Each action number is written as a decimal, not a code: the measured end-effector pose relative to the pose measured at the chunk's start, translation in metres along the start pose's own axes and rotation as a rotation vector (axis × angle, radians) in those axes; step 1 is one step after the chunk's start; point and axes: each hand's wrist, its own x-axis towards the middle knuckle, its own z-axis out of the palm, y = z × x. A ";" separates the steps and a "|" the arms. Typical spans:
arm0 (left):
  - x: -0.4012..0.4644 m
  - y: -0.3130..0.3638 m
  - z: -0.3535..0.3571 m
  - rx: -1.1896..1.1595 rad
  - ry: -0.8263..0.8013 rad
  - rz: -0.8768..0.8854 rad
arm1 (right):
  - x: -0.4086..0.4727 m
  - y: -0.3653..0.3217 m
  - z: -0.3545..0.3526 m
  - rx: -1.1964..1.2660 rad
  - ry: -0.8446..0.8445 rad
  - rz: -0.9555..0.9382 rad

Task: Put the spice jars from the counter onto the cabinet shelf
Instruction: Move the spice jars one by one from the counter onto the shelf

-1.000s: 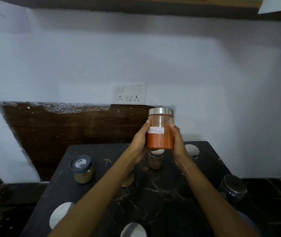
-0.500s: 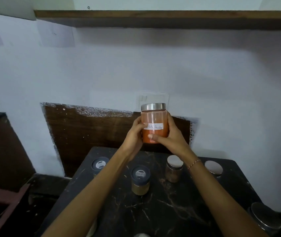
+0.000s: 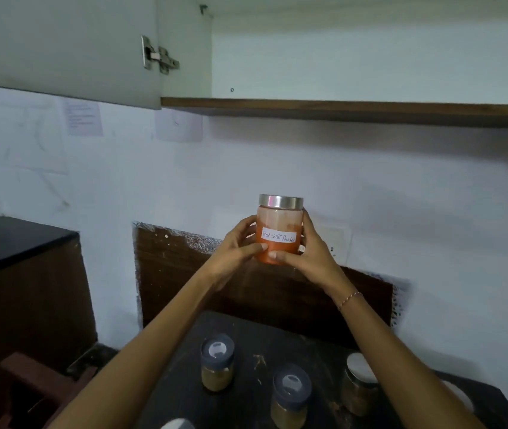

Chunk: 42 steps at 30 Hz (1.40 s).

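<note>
**Chilli jar on its way up to the open cabinet**

A pale blue kitchen wall is filling the view, with a dark wooden panel (image 3: pixel 184 274) low on it and a wall cabinet above whose door (image 3: pixel 60 48) is standing open, showing the brown front edge of the cabinet shelf (image 3: pixel 339 108). Below, a black stone counter (image 3: pixel 255 342) is carrying more spice jars: two with dark lids (image 3: pixel 217 362) (image 3: pixel 291 394) and one with a steel lid (image 3: pixel 359 383).

The step in hand looks like the carry. The red chilli powder jar (image 3: pixel 280 227) is being held upright in the air, well above the counter and well below the shelf, its handwritten label facing the camera. The left hand (image 3: pixel 237 249) is wrapping the jar's left side and the right hand (image 3: pixel 308 252) its right, fingers closed snugly against the glass, thumbs meeting near the base.

The next move likely calls for lifting the jar clear over the shelf's lip, keeping it level, then setting it down inside. The shelf floor itself is hidden from this low angle.
</note>
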 end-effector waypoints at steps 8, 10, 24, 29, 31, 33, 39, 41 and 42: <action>0.045 0.069 -0.069 0.187 0.042 0.115 | 0.091 -0.070 0.003 -0.076 -0.113 -0.109; 0.061 0.091 -0.087 0.227 0.067 0.167 | 0.113 -0.089 0.004 -0.053 -0.083 -0.167; 0.191 0.187 -0.174 0.248 0.287 0.361 | 0.288 -0.173 0.014 -0.206 0.082 -0.311; 0.245 0.182 -0.194 0.126 0.475 0.306 | 0.344 -0.162 0.025 -0.239 0.079 -0.216; 0.262 0.177 -0.201 0.103 0.494 0.285 | 0.364 -0.158 0.030 -0.219 0.069 -0.181; 0.279 0.178 -0.210 0.155 0.500 0.280 | 0.384 -0.159 0.035 -0.229 0.055 -0.162; 0.320 0.183 -0.239 0.328 0.537 0.170 | 0.433 -0.156 0.059 -0.270 -0.012 -0.056; 0.328 0.180 -0.247 0.370 0.522 0.132 | 0.447 -0.150 0.063 -0.281 -0.034 -0.002; 0.331 0.179 -0.251 0.384 0.502 0.110 | 0.452 -0.149 0.064 -0.292 -0.046 0.032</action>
